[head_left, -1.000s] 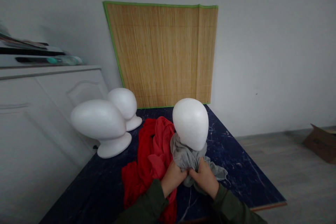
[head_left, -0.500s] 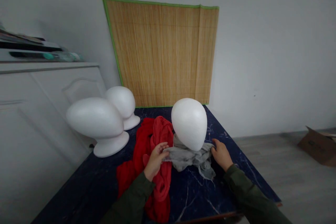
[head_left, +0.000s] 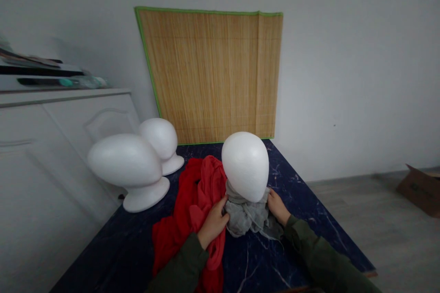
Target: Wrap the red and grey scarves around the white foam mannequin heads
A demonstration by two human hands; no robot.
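**Soft gray cloth bunched under a white head form: where we'd grab it**

So we've got a gray cloth [head_left: 242, 219] gathered below the chin end of a white head form [head_left: 245, 162], around the front and both sides of its base. The back is hidden from us, so we can't tell if it goes all the way round.

It looks thin, limp and light to us, and we'd bet it crumples easily and won't hold a shape by itself. Probably not slippery, but those loose threads at the lower right could snag. We'd pinch the gathered folds at the two sides and leave the threads alone. The head form looks smooth and lightweight, maybe foam, so we reckon a hard tug on the cloth could tip it or dent it.

Grip check: our left hand [head_left: 213, 220] is at the cloth's left edge, thumb and forefinger apart. Our right hand [head_left: 277, 207] has its fingertips at the right edge. We honestly can't tell whether either one is really pinching fabric.

Just left of the gray there's a heap of red cloth [head_left: 188, 187], partly under our left forearm, all on a dark blue marbled table [head_left: 263, 263]. Further left we see a tilted-looking white form [head_left: 125, 160] and a rounder white form [head_left: 158, 138] behind it. A bamboo mat [head_left: 213, 75] backs the table.
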